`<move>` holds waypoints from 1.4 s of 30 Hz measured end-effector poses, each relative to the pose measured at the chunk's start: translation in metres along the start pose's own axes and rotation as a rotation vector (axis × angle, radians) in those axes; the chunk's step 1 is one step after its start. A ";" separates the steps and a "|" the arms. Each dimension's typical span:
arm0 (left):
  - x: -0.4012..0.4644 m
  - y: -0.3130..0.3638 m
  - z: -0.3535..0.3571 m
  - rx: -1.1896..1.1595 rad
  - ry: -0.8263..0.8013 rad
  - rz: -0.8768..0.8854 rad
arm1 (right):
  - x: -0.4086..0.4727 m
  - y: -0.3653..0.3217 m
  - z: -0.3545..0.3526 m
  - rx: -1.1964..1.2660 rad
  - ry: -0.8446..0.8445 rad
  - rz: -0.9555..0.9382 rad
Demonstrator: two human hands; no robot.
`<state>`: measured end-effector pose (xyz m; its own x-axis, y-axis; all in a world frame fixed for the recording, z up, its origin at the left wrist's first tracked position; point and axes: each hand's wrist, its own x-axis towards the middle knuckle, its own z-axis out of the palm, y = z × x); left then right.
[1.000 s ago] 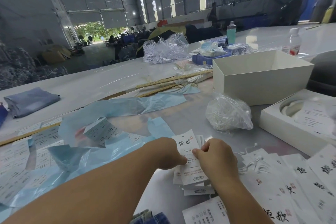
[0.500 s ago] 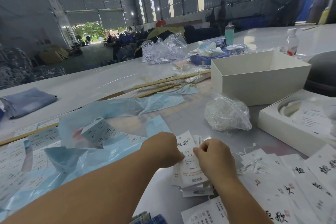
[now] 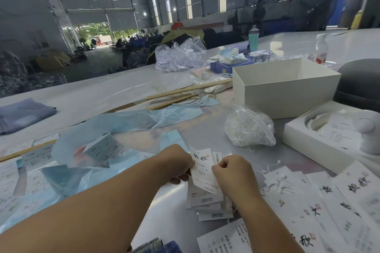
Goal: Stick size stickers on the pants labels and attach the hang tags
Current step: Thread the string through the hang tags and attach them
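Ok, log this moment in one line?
left hand: pinching white paper hang tag | right hand: pinching same tag | tag: above tag stack

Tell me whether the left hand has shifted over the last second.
Cannot tell: the left hand still pinches the hang tag by the blue plastic sheet; the camera moved too.

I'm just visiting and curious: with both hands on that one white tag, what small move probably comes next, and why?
Probably lift the hang tag clear of the stack of tags beneath. The left hand and right hand each pinch one edge, and its lower end overlaps the stack.
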<state>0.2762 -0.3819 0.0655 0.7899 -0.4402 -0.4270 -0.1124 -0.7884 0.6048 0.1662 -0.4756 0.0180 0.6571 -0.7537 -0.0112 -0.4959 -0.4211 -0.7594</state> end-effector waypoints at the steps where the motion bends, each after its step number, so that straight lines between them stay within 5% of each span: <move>1: 0.001 0.001 -0.001 -0.049 -0.005 -0.010 | 0.001 0.000 0.000 0.001 -0.007 0.002; 12: -0.006 0.011 0.000 -0.274 -0.153 0.042 | 0.008 0.002 -0.019 0.061 -0.063 -0.012; 18: -0.020 0.025 -0.005 -0.378 -0.051 0.131 | -0.001 0.009 -0.052 0.112 -0.078 -0.025; 26: -0.051 0.045 -0.018 -0.227 0.023 0.128 | -0.041 0.041 -0.054 -0.402 -0.257 -0.169; 31: -0.074 0.051 -0.016 -0.061 -0.027 0.199 | -0.052 0.041 -0.036 -0.529 -0.182 -0.343; 37: -0.092 0.059 -0.029 0.005 0.048 0.227 | -0.049 0.046 -0.029 -0.478 -0.189 -0.340; 42: -0.112 0.067 -0.048 -0.097 0.096 0.274 | -0.050 0.039 -0.043 -0.123 -0.101 -0.166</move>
<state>0.2092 -0.3647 0.1858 0.7922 -0.5842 -0.1767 -0.2741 -0.5992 0.7522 0.0897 -0.4755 0.0167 0.7859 -0.6172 0.0369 -0.4377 -0.5976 -0.6717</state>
